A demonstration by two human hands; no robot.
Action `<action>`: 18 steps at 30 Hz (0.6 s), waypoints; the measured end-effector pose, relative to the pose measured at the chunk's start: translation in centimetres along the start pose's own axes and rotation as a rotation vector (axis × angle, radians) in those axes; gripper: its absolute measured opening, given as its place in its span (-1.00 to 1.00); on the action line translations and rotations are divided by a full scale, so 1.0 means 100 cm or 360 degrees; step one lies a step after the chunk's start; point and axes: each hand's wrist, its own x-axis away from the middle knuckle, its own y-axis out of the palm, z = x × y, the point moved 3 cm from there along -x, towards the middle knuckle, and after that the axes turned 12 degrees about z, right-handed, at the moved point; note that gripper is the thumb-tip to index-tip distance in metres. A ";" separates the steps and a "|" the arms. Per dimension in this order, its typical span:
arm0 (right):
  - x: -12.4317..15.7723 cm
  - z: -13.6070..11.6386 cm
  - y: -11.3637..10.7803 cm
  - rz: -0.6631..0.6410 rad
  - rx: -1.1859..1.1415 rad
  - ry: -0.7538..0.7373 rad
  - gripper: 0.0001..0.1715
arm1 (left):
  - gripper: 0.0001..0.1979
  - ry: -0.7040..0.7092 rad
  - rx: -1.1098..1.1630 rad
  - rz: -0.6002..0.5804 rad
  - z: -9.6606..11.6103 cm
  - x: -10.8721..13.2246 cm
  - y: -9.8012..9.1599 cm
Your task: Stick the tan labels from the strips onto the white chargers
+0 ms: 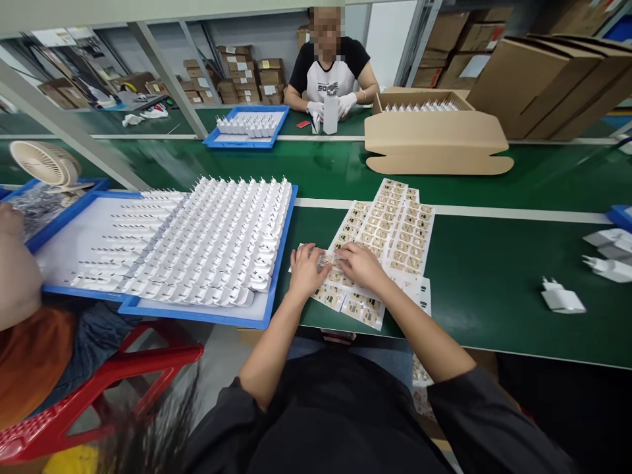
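at the near edge of the green desk (494,276), the left hand (306,268) and right hand (363,263) pinch one small clear label piece (330,259) over the label sheets (390,237). at nine o'clock sits a blue tray of white chargers (197,243). a hurried peel could tear the label or drag the loose overlapping sheets off the edge.

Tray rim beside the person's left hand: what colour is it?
Blue, framing the tray of white chargers; clearest in the head view.
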 end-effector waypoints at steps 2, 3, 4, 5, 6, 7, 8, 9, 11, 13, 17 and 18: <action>-0.003 0.000 0.007 -0.0036 0.0016 -0.0024 -0.66 | -0.65 -0.0001 -0.0003 0.0000 0.000 0.000 0.000; -0.002 0.001 0.008 -0.0045 0.0022 -0.0033 -0.67 | -0.65 0.0003 -0.0003 -0.0001 0.001 0.000 0.001; -0.001 0.002 0.009 -0.0050 0.0027 -0.0040 -0.68 | -0.64 0.0010 -0.0002 -0.0005 0.001 0.000 0.001; 0.001 0.003 0.010 -0.0051 0.0033 -0.0043 -0.69 | -0.63 0.0023 -0.0002 -0.0015 0.001 0.000 0.001; 0.002 0.003 0.010 -0.0050 0.0038 -0.0043 -0.69 | -0.63 0.0040 -0.0006 -0.0031 0.002 0.001 0.001; 0.002 0.004 0.011 -0.0047 0.0043 -0.0041 -0.70 | -0.63 0.0057 -0.0014 -0.0050 0.002 0.001 0.002; 0.002 0.004 0.012 -0.0044 0.0048 -0.0038 -0.71 | -0.63 0.0073 -0.0025 -0.0070 0.002 0.001 0.002; 0.001 0.005 0.012 -0.0041 0.0052 -0.0036 -0.71 | -0.64 0.0085 -0.0037 -0.0085 0.002 0.001 0.002; -0.002 0.004 0.013 -0.0037 0.0052 -0.0037 -0.70 | -0.65 0.0099 -0.0057 -0.0098 0.002 0.001 0.002; -0.004 0.004 0.010 -0.0041 0.0031 -0.0049 -0.67 | -0.65 0.0101 -0.0068 -0.0091 0.002 0.001 0.002; 0.007 0.004 -0.011 -0.0068 -0.0087 -0.0099 -0.72 | -0.66 0.0092 -0.0064 -0.0079 0.002 0.002 0.001; 0.014 0.005 -0.019 -0.0055 -0.0165 -0.0080 -0.74 | -0.66 0.0090 -0.0059 -0.0082 0.002 0.002 0.001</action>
